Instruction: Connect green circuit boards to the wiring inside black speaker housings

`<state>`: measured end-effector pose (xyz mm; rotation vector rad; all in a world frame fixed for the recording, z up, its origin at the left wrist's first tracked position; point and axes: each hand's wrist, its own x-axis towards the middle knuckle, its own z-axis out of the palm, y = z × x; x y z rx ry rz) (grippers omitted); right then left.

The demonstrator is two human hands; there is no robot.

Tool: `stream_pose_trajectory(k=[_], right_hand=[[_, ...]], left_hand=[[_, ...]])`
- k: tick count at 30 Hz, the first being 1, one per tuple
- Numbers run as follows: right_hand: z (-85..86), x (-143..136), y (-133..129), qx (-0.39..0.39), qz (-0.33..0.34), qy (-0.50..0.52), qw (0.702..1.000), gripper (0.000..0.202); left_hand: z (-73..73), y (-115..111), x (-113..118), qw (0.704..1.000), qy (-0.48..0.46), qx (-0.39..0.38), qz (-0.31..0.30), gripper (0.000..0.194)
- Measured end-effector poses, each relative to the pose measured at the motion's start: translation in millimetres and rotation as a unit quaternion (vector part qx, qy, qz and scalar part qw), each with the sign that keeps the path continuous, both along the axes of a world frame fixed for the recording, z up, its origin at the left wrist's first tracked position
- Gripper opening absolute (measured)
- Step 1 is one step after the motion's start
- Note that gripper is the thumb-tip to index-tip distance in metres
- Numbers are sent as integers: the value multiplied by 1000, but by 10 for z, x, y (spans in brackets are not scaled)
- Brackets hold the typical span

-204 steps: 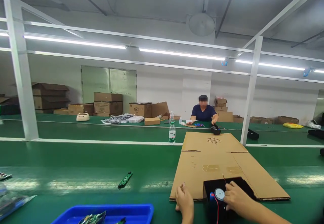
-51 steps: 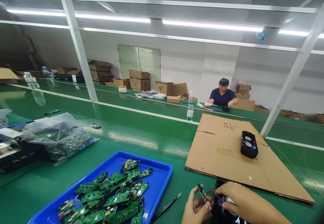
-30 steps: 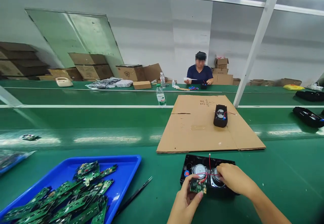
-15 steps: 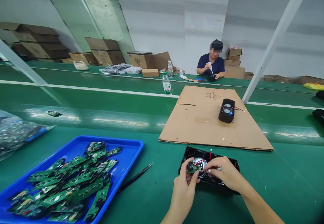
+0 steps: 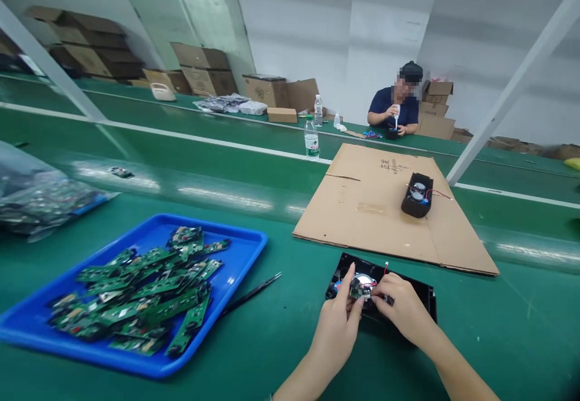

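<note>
My left hand (image 5: pixel 336 324) is closed on a small green circuit board (image 5: pixel 357 290), held by fingers and thumb above a black speaker housing (image 5: pixel 420 289). My right hand (image 5: pixel 402 305) is closed in a pinch at the board's right edge. What lies between its fingertips is too small to make out; a red wire runs close by. Behind the board shows a round silver speaker (image 5: pixel 365 279) in the housing. A thin wire with a white plug (image 5: pixel 386 264) sticks up at the housing's far edge. Both hands hide part of the housing.
A blue tray (image 5: pixel 260 241) of green circuit boards stands left, with tweezers (image 5: pixel 256 292) beside it. Ahead, a cardboard sheet (image 5: pixel 326 214) carries another black speaker housing (image 5: pixel 417 198). A plastic bag of boards (image 5: pixel 40 205) lies far left. A co-worker (image 5: pixel 393 106) sits across the bench.
The view has shifted, so the scene sits further right. The board in my left hand has tilted, and my right fingertips are now up against its edge.
</note>
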<state>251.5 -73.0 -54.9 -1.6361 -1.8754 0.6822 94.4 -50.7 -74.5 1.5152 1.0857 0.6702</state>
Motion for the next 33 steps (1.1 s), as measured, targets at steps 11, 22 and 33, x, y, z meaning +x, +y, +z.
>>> stream_pose_trajectory(k=[11, 22, 33], right_hand=[[-156, -101, -43, 216, 31, -181, 959, 33], [-153, 14, -46, 42, -39, -6, 998, 20], [-128, -16, -53, 51, -46, -113, 991, 30]], left_hand=[[62, -14, 30, 1000, -5, 20, -9, 53], [123, 63, -24, 990, -126, -31, -50, 24], [77, 42, 3, 991, -124, -53, -21, 23]])
